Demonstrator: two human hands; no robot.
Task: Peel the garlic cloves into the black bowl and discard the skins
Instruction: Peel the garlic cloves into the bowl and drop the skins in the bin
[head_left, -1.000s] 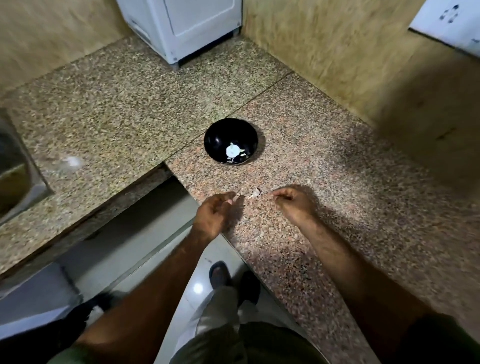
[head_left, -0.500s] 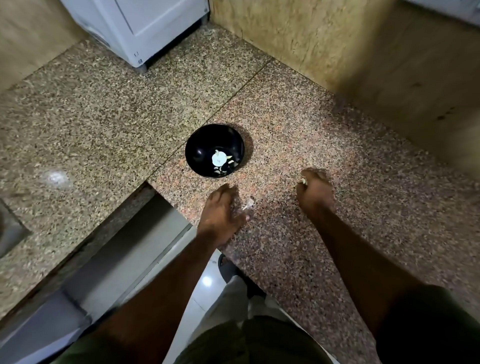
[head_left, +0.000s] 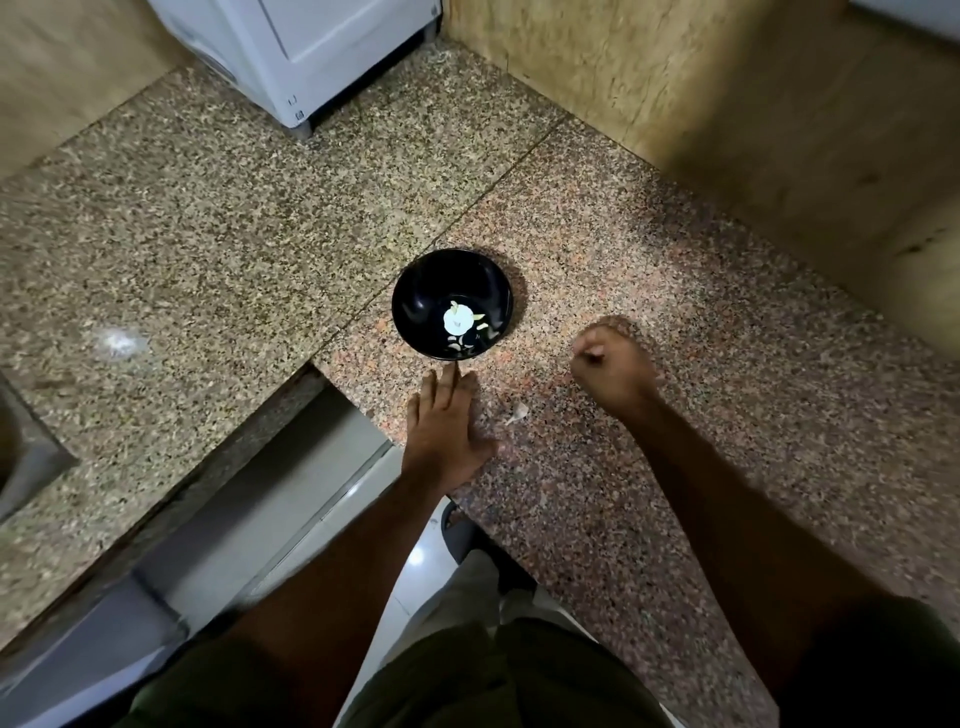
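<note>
- Head view: my left hand (head_left: 447, 431) lay flat on the granite counter (head_left: 208, 260), fingers straight and together, holding nothing, fingertips just short of the black bowl (head_left: 415, 291).
- My right hand (head_left: 613, 364) was curled into a loose fist to the right of the bowl; I could not tell whether it held anything.
- The bowl stood at the seam of the counter slabs, holding pale garlic pieces (head_left: 460, 318).
- One scrap of skin (head_left: 518, 413) lay on the counter between my hands.
- A white appliance (head_left: 311, 47) stood in the far corner.
</note>
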